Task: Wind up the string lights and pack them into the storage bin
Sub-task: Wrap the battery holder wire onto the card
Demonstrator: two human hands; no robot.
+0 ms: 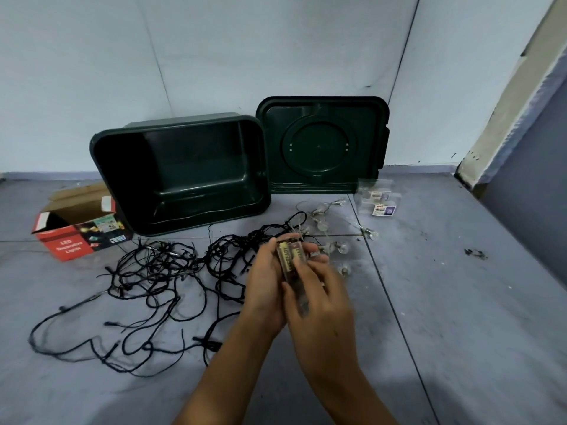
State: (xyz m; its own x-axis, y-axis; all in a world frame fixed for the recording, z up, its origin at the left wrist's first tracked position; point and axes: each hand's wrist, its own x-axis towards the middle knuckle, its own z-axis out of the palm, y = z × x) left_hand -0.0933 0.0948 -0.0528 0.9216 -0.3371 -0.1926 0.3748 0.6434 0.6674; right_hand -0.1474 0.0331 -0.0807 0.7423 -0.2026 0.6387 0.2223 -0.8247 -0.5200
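Observation:
A tangle of black string lights [153, 277] sprawls over the grey floor at left and centre. A second string with clear bulbs [325, 222] lies to the right of it. Both hands hold that string's clear battery pack [291, 256], with two gold batteries inside, above the floor. My left hand [264, 283] grips the pack from the left. My right hand [322, 302] pinches it from the right and below. Behind the lights, the dark green storage bin [101, 154] is tipped with its empty inside facing me.
The bin's green lid [325, 142] leans against the wall right of the bin. An open red LED-lights carton [70, 240] lies at left. Small clear plastic packages [379, 199] sit right of the lid. A wall corner [503, 133] juts in at right.

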